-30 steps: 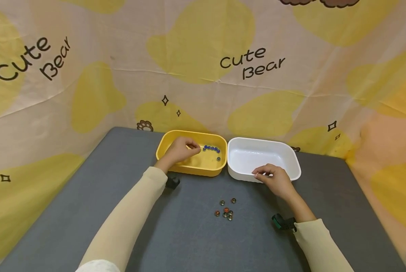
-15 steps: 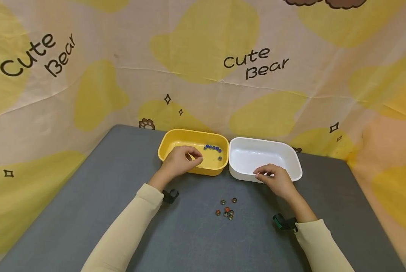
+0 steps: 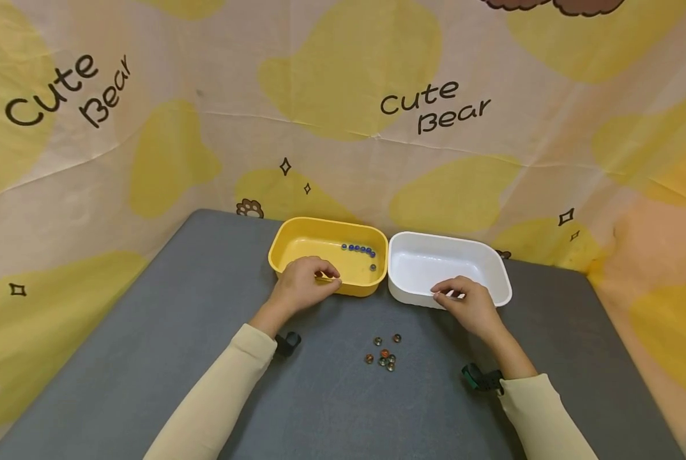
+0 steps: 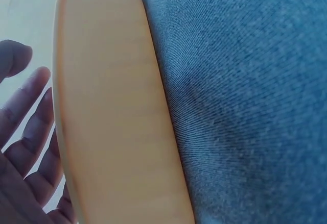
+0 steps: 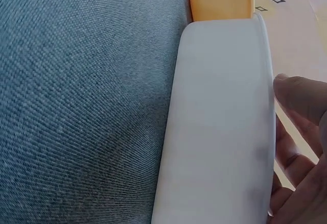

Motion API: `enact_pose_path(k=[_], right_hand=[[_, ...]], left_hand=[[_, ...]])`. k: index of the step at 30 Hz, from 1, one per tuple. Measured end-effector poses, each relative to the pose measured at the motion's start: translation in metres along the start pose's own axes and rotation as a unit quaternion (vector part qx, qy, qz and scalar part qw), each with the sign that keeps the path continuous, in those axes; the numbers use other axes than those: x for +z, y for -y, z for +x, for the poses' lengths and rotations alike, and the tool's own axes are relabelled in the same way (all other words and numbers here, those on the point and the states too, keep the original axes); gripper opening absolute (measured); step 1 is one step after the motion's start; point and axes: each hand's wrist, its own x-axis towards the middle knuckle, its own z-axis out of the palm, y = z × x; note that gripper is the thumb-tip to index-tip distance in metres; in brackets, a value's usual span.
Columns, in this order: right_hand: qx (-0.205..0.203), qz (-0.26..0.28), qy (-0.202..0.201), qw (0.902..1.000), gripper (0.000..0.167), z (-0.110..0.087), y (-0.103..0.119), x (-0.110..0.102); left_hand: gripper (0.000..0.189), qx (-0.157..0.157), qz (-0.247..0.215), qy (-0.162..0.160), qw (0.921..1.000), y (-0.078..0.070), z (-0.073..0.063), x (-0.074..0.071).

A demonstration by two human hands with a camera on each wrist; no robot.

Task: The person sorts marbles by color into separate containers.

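My left hand (image 3: 305, 281) hovers over the near rim of the yellow tub (image 3: 334, 223). In the left wrist view its fingers (image 4: 23, 106) are loosely bent and apart, with nothing between them, partly behind the tub wall. Several small blue marbles (image 3: 357, 248) lie in that tub's right half, most of them in a row. At the near rim of the white tub (image 3: 400, 295) is my right hand (image 3: 469, 303), thumb and fingers loosely bent. The right wrist view shows its thumb (image 5: 296, 94) right at the rim and the other fingers partly hidden behind it.
Several brownish and orange marbles (image 3: 384, 353) lie on the grey tabletop (image 3: 343, 409) in front of the tubs. Both tubs stand side by side near a patterned cloth backdrop (image 3: 331, 96). Dark straps with cameras sit on both wrists.
My left hand has drawn back from inside the yellow tub to its near rim. One blue marble there has rolled a little toward the back. The right hand stays put.
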Motion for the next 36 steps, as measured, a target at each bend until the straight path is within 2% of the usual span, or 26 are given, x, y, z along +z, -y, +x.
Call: enact_pose_path(k=[5, 9, 13, 18, 23, 28, 36], right_hand=[[-0.022, 0.031, -0.047, 0.9982, 0.011, -0.005, 0.006, -0.002], [-0.03, 0.051, -0.047, 0.9972, 0.011, -0.012, 0.019, -0.004], [-0.036, 0.074, -0.023, 0.9963, 0.01, -0.018, 0.028, 0.0], [-0.024, 0.106, 0.015, 0.9939, 0.012, -0.024, 0.032, 0.01], [-0.011, 0.101, 0.049, 0.9936, 0.018, -0.028, 0.037, 0.02], [0.0, 0.104, 0.086, 0.9909, 0.018, -0.031, 0.059, 0.021], [0.021, 0.093, 0.135, 0.9863, 0.017, -0.034, 0.028, 0.047]], left_hand=[[0.009, 0.003, 0.011, -0.002, 0.9999, 0.001, 0.001, 0.002], [0.008, 0.0, 0.014, -0.001, 0.9999, 0.002, 0.001, 0.004], [0.007, -0.005, 0.012, -0.004, 0.9999, 0.004, 0.001, 0.005], [0.005, -0.013, 0.007, -0.005, 0.9999, 0.005, 0.0, 0.005], [0.005, -0.016, 0.006, -0.002, 0.9999, 0.007, 0.001, 0.006], [0.004, -0.018, 0.001, -0.002, 0.9998, 0.007, 0.002, 0.008], [0.005, -0.02, 0.002, -0.002, 0.9998, 0.006, 0.002, 0.01]])
